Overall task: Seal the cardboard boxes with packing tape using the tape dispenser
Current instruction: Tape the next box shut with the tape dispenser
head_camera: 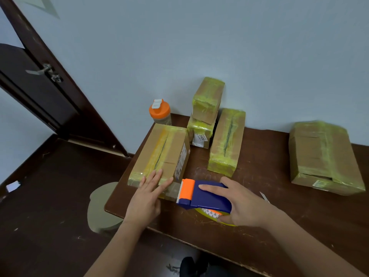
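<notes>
A dark brown wooden table [279, 206] stands against a pale wall, and everything else sits by reference to it. At its far right lies the biggest box, a wide cardboard carton wrapped in yellow tape [323, 156]. At the table's near-left corner rests the long cardboard box with a yellow-taped centre seam [159, 154]; another long taped carton [226, 141] lies mid-table beside it. Against the wall, two small taped boxes [205, 110] are stacked — the upper one tilted. An orange-lidded plastic bottle [160, 112] stands at the table's back-left edge. The left hand [146, 198] presses straight, spread fingers onto the near end of the corner box. The right hand [237, 204] grips the blue-and-orange tape dispenser [203, 194], its toothed blade just beside that box's near right corner, with a strip of clear tape [172, 189] stretched between them.
</notes>
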### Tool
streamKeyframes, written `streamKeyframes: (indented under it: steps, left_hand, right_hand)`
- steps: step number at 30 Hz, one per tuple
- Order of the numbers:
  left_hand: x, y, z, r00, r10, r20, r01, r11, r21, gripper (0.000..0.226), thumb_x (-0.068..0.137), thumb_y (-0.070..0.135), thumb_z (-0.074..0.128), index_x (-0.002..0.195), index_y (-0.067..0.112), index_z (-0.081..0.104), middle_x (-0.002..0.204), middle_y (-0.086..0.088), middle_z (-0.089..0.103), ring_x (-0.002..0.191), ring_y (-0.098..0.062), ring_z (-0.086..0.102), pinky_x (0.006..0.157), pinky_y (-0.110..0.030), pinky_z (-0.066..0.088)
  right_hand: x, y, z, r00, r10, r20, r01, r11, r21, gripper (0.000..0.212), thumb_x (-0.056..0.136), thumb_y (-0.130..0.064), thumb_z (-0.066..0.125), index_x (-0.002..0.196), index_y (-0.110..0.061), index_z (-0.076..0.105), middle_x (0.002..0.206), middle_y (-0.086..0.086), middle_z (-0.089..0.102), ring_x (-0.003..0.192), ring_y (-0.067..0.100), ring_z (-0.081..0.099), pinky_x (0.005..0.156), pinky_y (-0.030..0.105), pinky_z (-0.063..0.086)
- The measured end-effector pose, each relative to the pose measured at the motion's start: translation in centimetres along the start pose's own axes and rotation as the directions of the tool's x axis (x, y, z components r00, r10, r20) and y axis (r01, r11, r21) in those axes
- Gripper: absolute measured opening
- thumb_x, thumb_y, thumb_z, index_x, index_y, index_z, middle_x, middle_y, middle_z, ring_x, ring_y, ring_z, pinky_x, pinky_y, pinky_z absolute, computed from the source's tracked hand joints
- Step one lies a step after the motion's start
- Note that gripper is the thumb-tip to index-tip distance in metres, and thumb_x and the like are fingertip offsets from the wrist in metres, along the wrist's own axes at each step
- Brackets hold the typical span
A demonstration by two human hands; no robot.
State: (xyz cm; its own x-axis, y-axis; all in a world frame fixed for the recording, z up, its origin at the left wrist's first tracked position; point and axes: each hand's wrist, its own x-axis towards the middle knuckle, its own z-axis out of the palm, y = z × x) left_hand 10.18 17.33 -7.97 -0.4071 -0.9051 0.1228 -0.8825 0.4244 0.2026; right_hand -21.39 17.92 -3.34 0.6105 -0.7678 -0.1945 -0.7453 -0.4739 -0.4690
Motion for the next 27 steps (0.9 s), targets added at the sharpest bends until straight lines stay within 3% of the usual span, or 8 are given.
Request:
streamKeyframes:
  steps: [5,10,14,17,19,22,25,27]
  left_hand:
    - [0.2,0.2,0.3,0.999,-0.018,-0.046,0.018,1.0,-0.001,0.089,0.07,0.0,0.077,0.144,0.033,0.04,0.154,-0.007,0.033,0.143,-0.027,0.025,0.113,-0.052,0.016]
    - [0.3,0.9,0.8,0.993,-0.056,-0.102,0.049,0.996,-0.068,0.076,0.077,0.007,0.077,0.141,0.032,0.045,0.152,-0.009,0.035,0.143,-0.029,0.026,0.113,-0.054,0.017]
    - [0.3,1.0,1.0,0.99,-0.07,-0.123,0.06,0.995,-0.084,0.067,0.081,0.008,0.073,0.139,0.031,0.048,0.152,-0.009,0.035,0.143,-0.027,0.024,0.115,-0.053,0.016]
    - [0.2,0.9,0.9,0.989,-0.079,-0.122,0.068,0.993,-0.092,0.048,0.092,0.026,0.053,0.139,0.032,0.048,0.152,-0.008,0.035,0.143,-0.025,0.023,0.115,-0.054,0.016]
    - [0.2,0.8,0.9,0.99,-0.08,-0.118,0.069,0.993,-0.094,0.047,0.092,0.032,0.044,0.139,0.033,0.047,0.152,-0.008,0.035,0.144,-0.025,0.023,0.115,-0.054,0.017]
    - [0.2,0.7,1.3,0.991,-0.065,-0.119,0.054,0.994,-0.092,0.058,0.088,0.018,0.064,0.14,0.033,0.046,0.153,-0.008,0.035,0.144,-0.026,0.022,0.115,-0.054,0.017]
    - [0.2,0.7,1.5,0.989,-0.057,-0.134,0.045,0.995,-0.09,0.06,0.086,0.016,0.067,0.14,0.032,0.046,0.153,-0.008,0.034,0.144,-0.027,0.022,0.115,-0.054,0.017]
    - [0.2,0.7,1.5,0.988,-0.07,-0.136,0.055,0.993,-0.105,0.047,0.093,0.027,0.052,0.139,0.033,0.047,0.153,-0.007,0.035,0.144,-0.026,0.023,0.115,-0.053,0.017]
  right_hand:
    - [-1.2,0.3,-0.8,1.0,0.02,-0.019,-0.021,0.999,-0.029,0.083,0.086,-0.049,0.067,0.147,-0.055,0.01,0.12,-0.008,0.033,0.098,0.004,0.034,0.076,0.009,0.028]
    - [0.3,-0.3,-1.5,0.999,0.031,-0.021,-0.033,0.996,-0.077,0.077,0.088,-0.043,0.064,0.15,-0.047,0.019,0.116,-0.002,0.036,0.097,0.012,0.036,0.084,0.026,0.039]
    - [0.9,-0.8,-1.9,0.999,0.053,0.013,-0.051,0.995,-0.088,0.077,0.087,-0.041,0.065,0.149,-0.048,0.02,0.12,-0.001,0.038,0.101,0.014,0.04,0.087,0.03,0.045]
    - [1.2,-1.1,-2.4,0.998,0.039,0.045,-0.036,0.996,-0.08,0.074,0.088,-0.043,0.063,0.149,-0.046,0.022,0.12,-0.001,0.04,0.099,0.015,0.043,0.086,0.03,0.045]
    - [1.3,-1.4,-2.7,0.998,0.034,0.062,-0.029,0.996,-0.079,0.071,0.09,-0.046,0.06,0.15,-0.046,0.022,0.12,0.0,0.042,0.097,0.015,0.047,0.085,0.03,0.046]
    - [1.9,-2.3,-3.1,0.994,0.07,0.081,-0.062,0.993,-0.102,0.066,0.092,-0.05,0.056,0.149,-0.046,0.023,0.118,0.001,0.044,0.093,0.017,0.051,0.083,0.029,0.046]
    - [3.4,-3.9,-3.5,0.987,0.121,0.104,-0.106,0.985,-0.137,0.062,0.09,-0.04,0.057,0.147,-0.043,0.032,0.11,0.002,0.049,0.091,0.02,0.051,0.081,0.033,0.048]
    - [4.6,-5.3,-3.7,0.981,0.127,0.149,-0.1,0.979,-0.177,0.062,0.084,-0.029,0.058,0.143,-0.038,0.042,0.101,0.002,0.054,0.091,0.022,0.051,0.077,0.037,0.051]
